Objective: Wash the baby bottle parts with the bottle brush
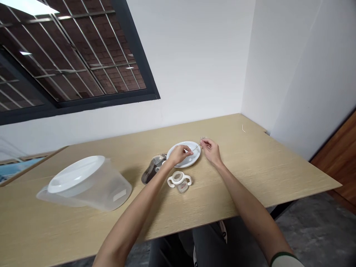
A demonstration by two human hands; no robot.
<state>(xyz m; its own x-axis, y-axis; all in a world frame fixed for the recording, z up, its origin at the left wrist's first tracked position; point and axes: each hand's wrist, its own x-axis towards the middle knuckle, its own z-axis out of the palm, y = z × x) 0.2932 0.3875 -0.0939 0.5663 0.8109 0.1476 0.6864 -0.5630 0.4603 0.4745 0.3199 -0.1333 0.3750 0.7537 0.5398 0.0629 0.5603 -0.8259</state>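
Over a white plate (192, 159), my left hand (178, 154) is closed, thumb and fingers pinched at one end of a thin wire-like stick (196, 147). At its other end, just past the plate's right rim, my right hand (211, 151) is closed on it. Something small and clear (203, 138) shows at the right fingertips; its kind is too small to make out. Nearer to me stands a small clear baby bottle (183, 187) with a white two-handled ring on top. A dark, shiny see-through piece (151, 168) lies left of the plate, partly behind my left forearm.
A large frosted pitcher (108, 185) with a white lid stands tilted in view at the left of the wooden table (267, 167). A short white bent strip (243, 128) lies near the far right corner. A wall and a barred window border the back.
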